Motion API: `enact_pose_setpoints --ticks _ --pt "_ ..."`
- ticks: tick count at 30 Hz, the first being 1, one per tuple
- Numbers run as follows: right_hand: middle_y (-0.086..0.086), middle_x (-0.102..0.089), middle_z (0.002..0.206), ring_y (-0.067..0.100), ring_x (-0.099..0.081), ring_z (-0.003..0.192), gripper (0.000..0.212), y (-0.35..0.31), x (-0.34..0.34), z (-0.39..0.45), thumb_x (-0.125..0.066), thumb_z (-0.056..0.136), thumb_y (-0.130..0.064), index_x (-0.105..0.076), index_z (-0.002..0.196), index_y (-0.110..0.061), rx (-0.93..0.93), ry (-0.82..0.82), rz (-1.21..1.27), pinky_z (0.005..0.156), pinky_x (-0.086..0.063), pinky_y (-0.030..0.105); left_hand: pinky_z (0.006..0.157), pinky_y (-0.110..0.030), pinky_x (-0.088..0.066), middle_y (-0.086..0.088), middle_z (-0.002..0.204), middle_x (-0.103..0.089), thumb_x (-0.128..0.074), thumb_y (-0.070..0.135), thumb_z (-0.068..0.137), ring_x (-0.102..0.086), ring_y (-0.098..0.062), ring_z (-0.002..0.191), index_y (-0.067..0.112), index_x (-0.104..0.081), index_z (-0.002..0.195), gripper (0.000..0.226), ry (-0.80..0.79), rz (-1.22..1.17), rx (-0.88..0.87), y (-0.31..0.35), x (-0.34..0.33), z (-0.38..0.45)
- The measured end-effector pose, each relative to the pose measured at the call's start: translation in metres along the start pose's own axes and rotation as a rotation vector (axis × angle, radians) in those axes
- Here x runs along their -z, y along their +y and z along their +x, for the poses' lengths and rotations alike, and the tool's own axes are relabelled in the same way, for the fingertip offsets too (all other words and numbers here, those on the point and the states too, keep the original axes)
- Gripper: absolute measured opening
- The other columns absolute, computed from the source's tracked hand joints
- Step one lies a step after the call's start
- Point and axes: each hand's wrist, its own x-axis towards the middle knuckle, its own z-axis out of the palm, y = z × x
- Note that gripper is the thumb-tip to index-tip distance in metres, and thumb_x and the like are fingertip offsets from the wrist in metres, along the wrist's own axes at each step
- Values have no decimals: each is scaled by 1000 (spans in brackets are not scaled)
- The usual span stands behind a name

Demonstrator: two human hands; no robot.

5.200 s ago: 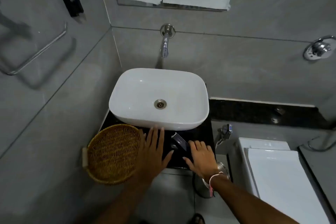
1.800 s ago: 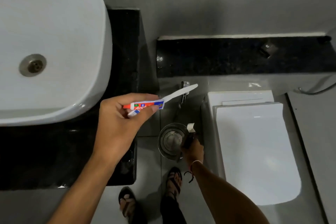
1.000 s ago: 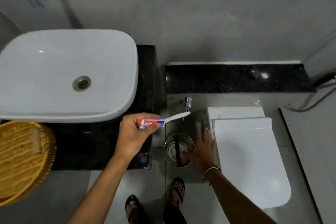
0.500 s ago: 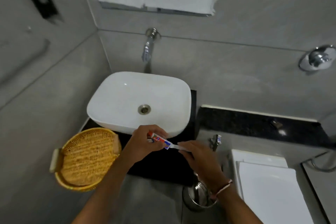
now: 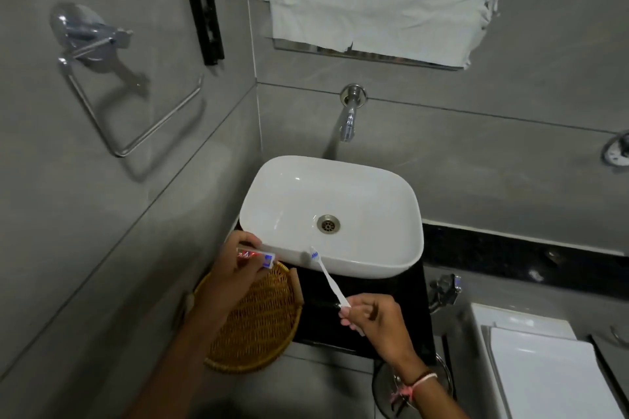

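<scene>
- Head view: the white sink (image 5: 357, 265) sits on the black counter (image 5: 374, 303). Its round drain (image 5: 328, 224) shows inside.
- A woven basket (image 5: 262, 326) sits at the counter's left edge, under the left hand (image 5: 231, 275).
- A shiny steel pot (image 5: 379, 391) stands on the floor. The right wrist hides what is in it.
- The left hand's fingers and thumb curl round the toothpaste tube (image 5: 256, 257), by the sink's front left corner.
- The right hand (image 5: 374, 318) pinches the end of the toothbrush (image 5: 328, 279). Its bristles reach the sink's front rim.
- A tap (image 5: 349, 122) sticks out of the wall above the sink.
</scene>
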Motion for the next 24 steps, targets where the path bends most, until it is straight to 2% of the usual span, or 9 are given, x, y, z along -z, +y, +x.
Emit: enact_pose_setpoints --ticks 2,5,7,10,12,15,18,22,24 --pt "13 -82 82 24 -79 76 5 -2 -15 2 -76 87 -10 -80 90 -11 -64 -4 104 64 -60 23 79 -44 -65 -11 111 -61 -67 0 90 -70 -31 102 31 -59 96 33 15 -31 40 -9 11 -5" --pt "14 -82 89 29 -79 85 11 -6 -35 8 -70 91 -6 -76 100 -5 -123 -35 200 71 -64 26 59 -20 -62 -6 118 -59 -69 1 88 -72 -24 93 38 -56 102 41 73 -26 85 -22 23 -11" --pt "14 -82 93 28 -79 89 14 -10 -45 13 -67 93 -5 -74 105 -4 -153 -65 251 74 -64 26 57 -23 -60 -7 123 -57 -73 3 85 -69 -22 94 35 -51 112 47 125 2 135 -29 28 -15" --pt "14 -82 99 26 -79 96 15 -15 -62 20 -63 96 -7 -73 107 -8 -197 -109 335 77 -64 24 68 -34 -59 -8 128 -52 -80 2 79 -64 -29 104 28 -38 125 68 200 60 220 -42 35 -21" --pt "14 -81 103 27 -78 100 17 -17 -73 24 -59 99 -8 -71 110 -8 -230 -143 387 79 -64 24 65 -29 -58 -15 128 -58 -83 -2 74 -67 -30 102 28 -37 122 73 216 27 259 -49 39 -25" --pt "14 -80 105 27 -77 102 20 -20 -90 31 -54 101 -6 -70 112 -6 -255 -220 390 85 -63 28 63 -20 -56 -19 126 -65 -84 -3 72 -68 -17 90 25 -42 116 67 231 32 300 -62 46 -31" --pt "17 -79 105 25 -75 97 18 -26 -108 36 -56 99 -6 -74 105 -7 -276 -260 319 89 -62 33 82 -37 -58 -16 127 -66 -80 3 80 -67 -25 102 27 -46 116 55 221 48 347 -76 52 -35" --pt "23 -74 114 34 -71 105 16 -30 -130 47 -58 98 -4 -71 107 -3 -321 -279 204 102 -56 49 83 -33 -57 -9 130 -62 -72 7 88 -64 -22 107 31 -49 122 48 200 43 356 -89 60 -35" --pt "22 -74 117 37 -70 111 18 -31 -140 54 -56 99 -3 -70 110 0 -350 -279 167 103 -54 52 88 -41 -59 -4 127 -59 -71 6 89 -61 -20 106 31 -49 129 52 195 45 357 -92 61 -31"
